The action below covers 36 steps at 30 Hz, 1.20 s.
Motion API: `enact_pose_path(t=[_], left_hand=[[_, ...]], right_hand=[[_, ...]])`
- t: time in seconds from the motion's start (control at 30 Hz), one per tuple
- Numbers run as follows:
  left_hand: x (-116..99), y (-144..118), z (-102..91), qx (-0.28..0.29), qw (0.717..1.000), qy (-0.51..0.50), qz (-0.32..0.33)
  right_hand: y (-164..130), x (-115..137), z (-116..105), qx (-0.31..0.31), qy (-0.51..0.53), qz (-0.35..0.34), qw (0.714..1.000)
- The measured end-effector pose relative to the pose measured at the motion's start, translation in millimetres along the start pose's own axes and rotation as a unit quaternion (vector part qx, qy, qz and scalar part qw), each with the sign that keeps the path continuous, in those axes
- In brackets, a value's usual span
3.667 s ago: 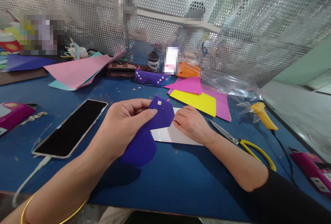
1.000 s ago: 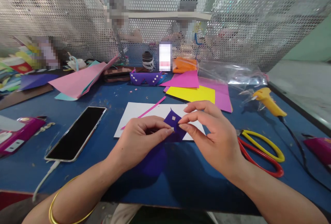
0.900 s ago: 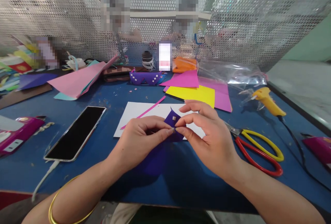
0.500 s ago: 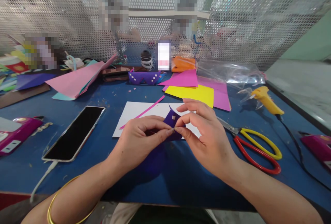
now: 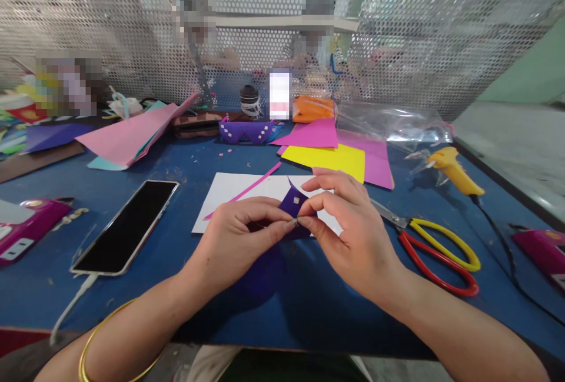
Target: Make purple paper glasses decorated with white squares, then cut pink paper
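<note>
1 purple piece (image 5: 289, 202), thumb-clamped in left hand (image 5: 233, 232)
Right hand (image 5: 351, 223), earlier at the white sheet (image 5: 233, 182), now meets left thumb (image 5: 278, 231) there; its grasp unclear.

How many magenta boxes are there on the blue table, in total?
2: one magenta box left of the black-screened phone, another magenta box below and right of the yellow glue gun. The frame cuts both; more may be hidden.
</note>
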<state>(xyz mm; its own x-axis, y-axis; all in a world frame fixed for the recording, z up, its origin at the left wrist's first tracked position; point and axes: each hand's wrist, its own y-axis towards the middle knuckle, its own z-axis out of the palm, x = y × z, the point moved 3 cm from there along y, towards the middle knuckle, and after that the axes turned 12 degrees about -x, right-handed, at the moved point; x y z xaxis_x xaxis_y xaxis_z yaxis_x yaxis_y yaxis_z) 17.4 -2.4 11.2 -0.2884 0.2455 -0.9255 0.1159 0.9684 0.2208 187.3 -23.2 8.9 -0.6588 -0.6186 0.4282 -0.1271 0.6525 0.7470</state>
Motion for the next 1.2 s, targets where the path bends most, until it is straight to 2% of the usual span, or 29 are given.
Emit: enact_pose_path(t=[0.37, 0.67, 0.83, 1.0, 1.2], left_hand=[[-1.2, -0.2, 0.8, 0.009, 0.999, 0.041, -0.002], [2.4, -1.8, 0.5, -0.003, 0.995, 0.03, -0.095], [4.7, -0.7, 0.4, -0.022, 0.994, -0.012, -0.108], [4.5, -1.9, 3.6, 0.015, 0.981, -0.091, -0.171], [2.2, -2.4, 4.2, 0.032, 0.98, -0.099, -0.171]], right_hand=[[0.8, 3.5, 1.6, 0.016, 0.004, -0.014, 1.0], [7.7, -1.7, -10.2, -0.024, 0.015, 0.03, 0.999], [8.5, -6.8, -6.8, -0.001, 0.015, 0.041, 0.999], [7.2, -7.1, -4.7, 0.006, 0.009, 0.04, 0.999], [5.8, -6.3, -3.0, 0.005, 0.008, 0.035, 0.999]])
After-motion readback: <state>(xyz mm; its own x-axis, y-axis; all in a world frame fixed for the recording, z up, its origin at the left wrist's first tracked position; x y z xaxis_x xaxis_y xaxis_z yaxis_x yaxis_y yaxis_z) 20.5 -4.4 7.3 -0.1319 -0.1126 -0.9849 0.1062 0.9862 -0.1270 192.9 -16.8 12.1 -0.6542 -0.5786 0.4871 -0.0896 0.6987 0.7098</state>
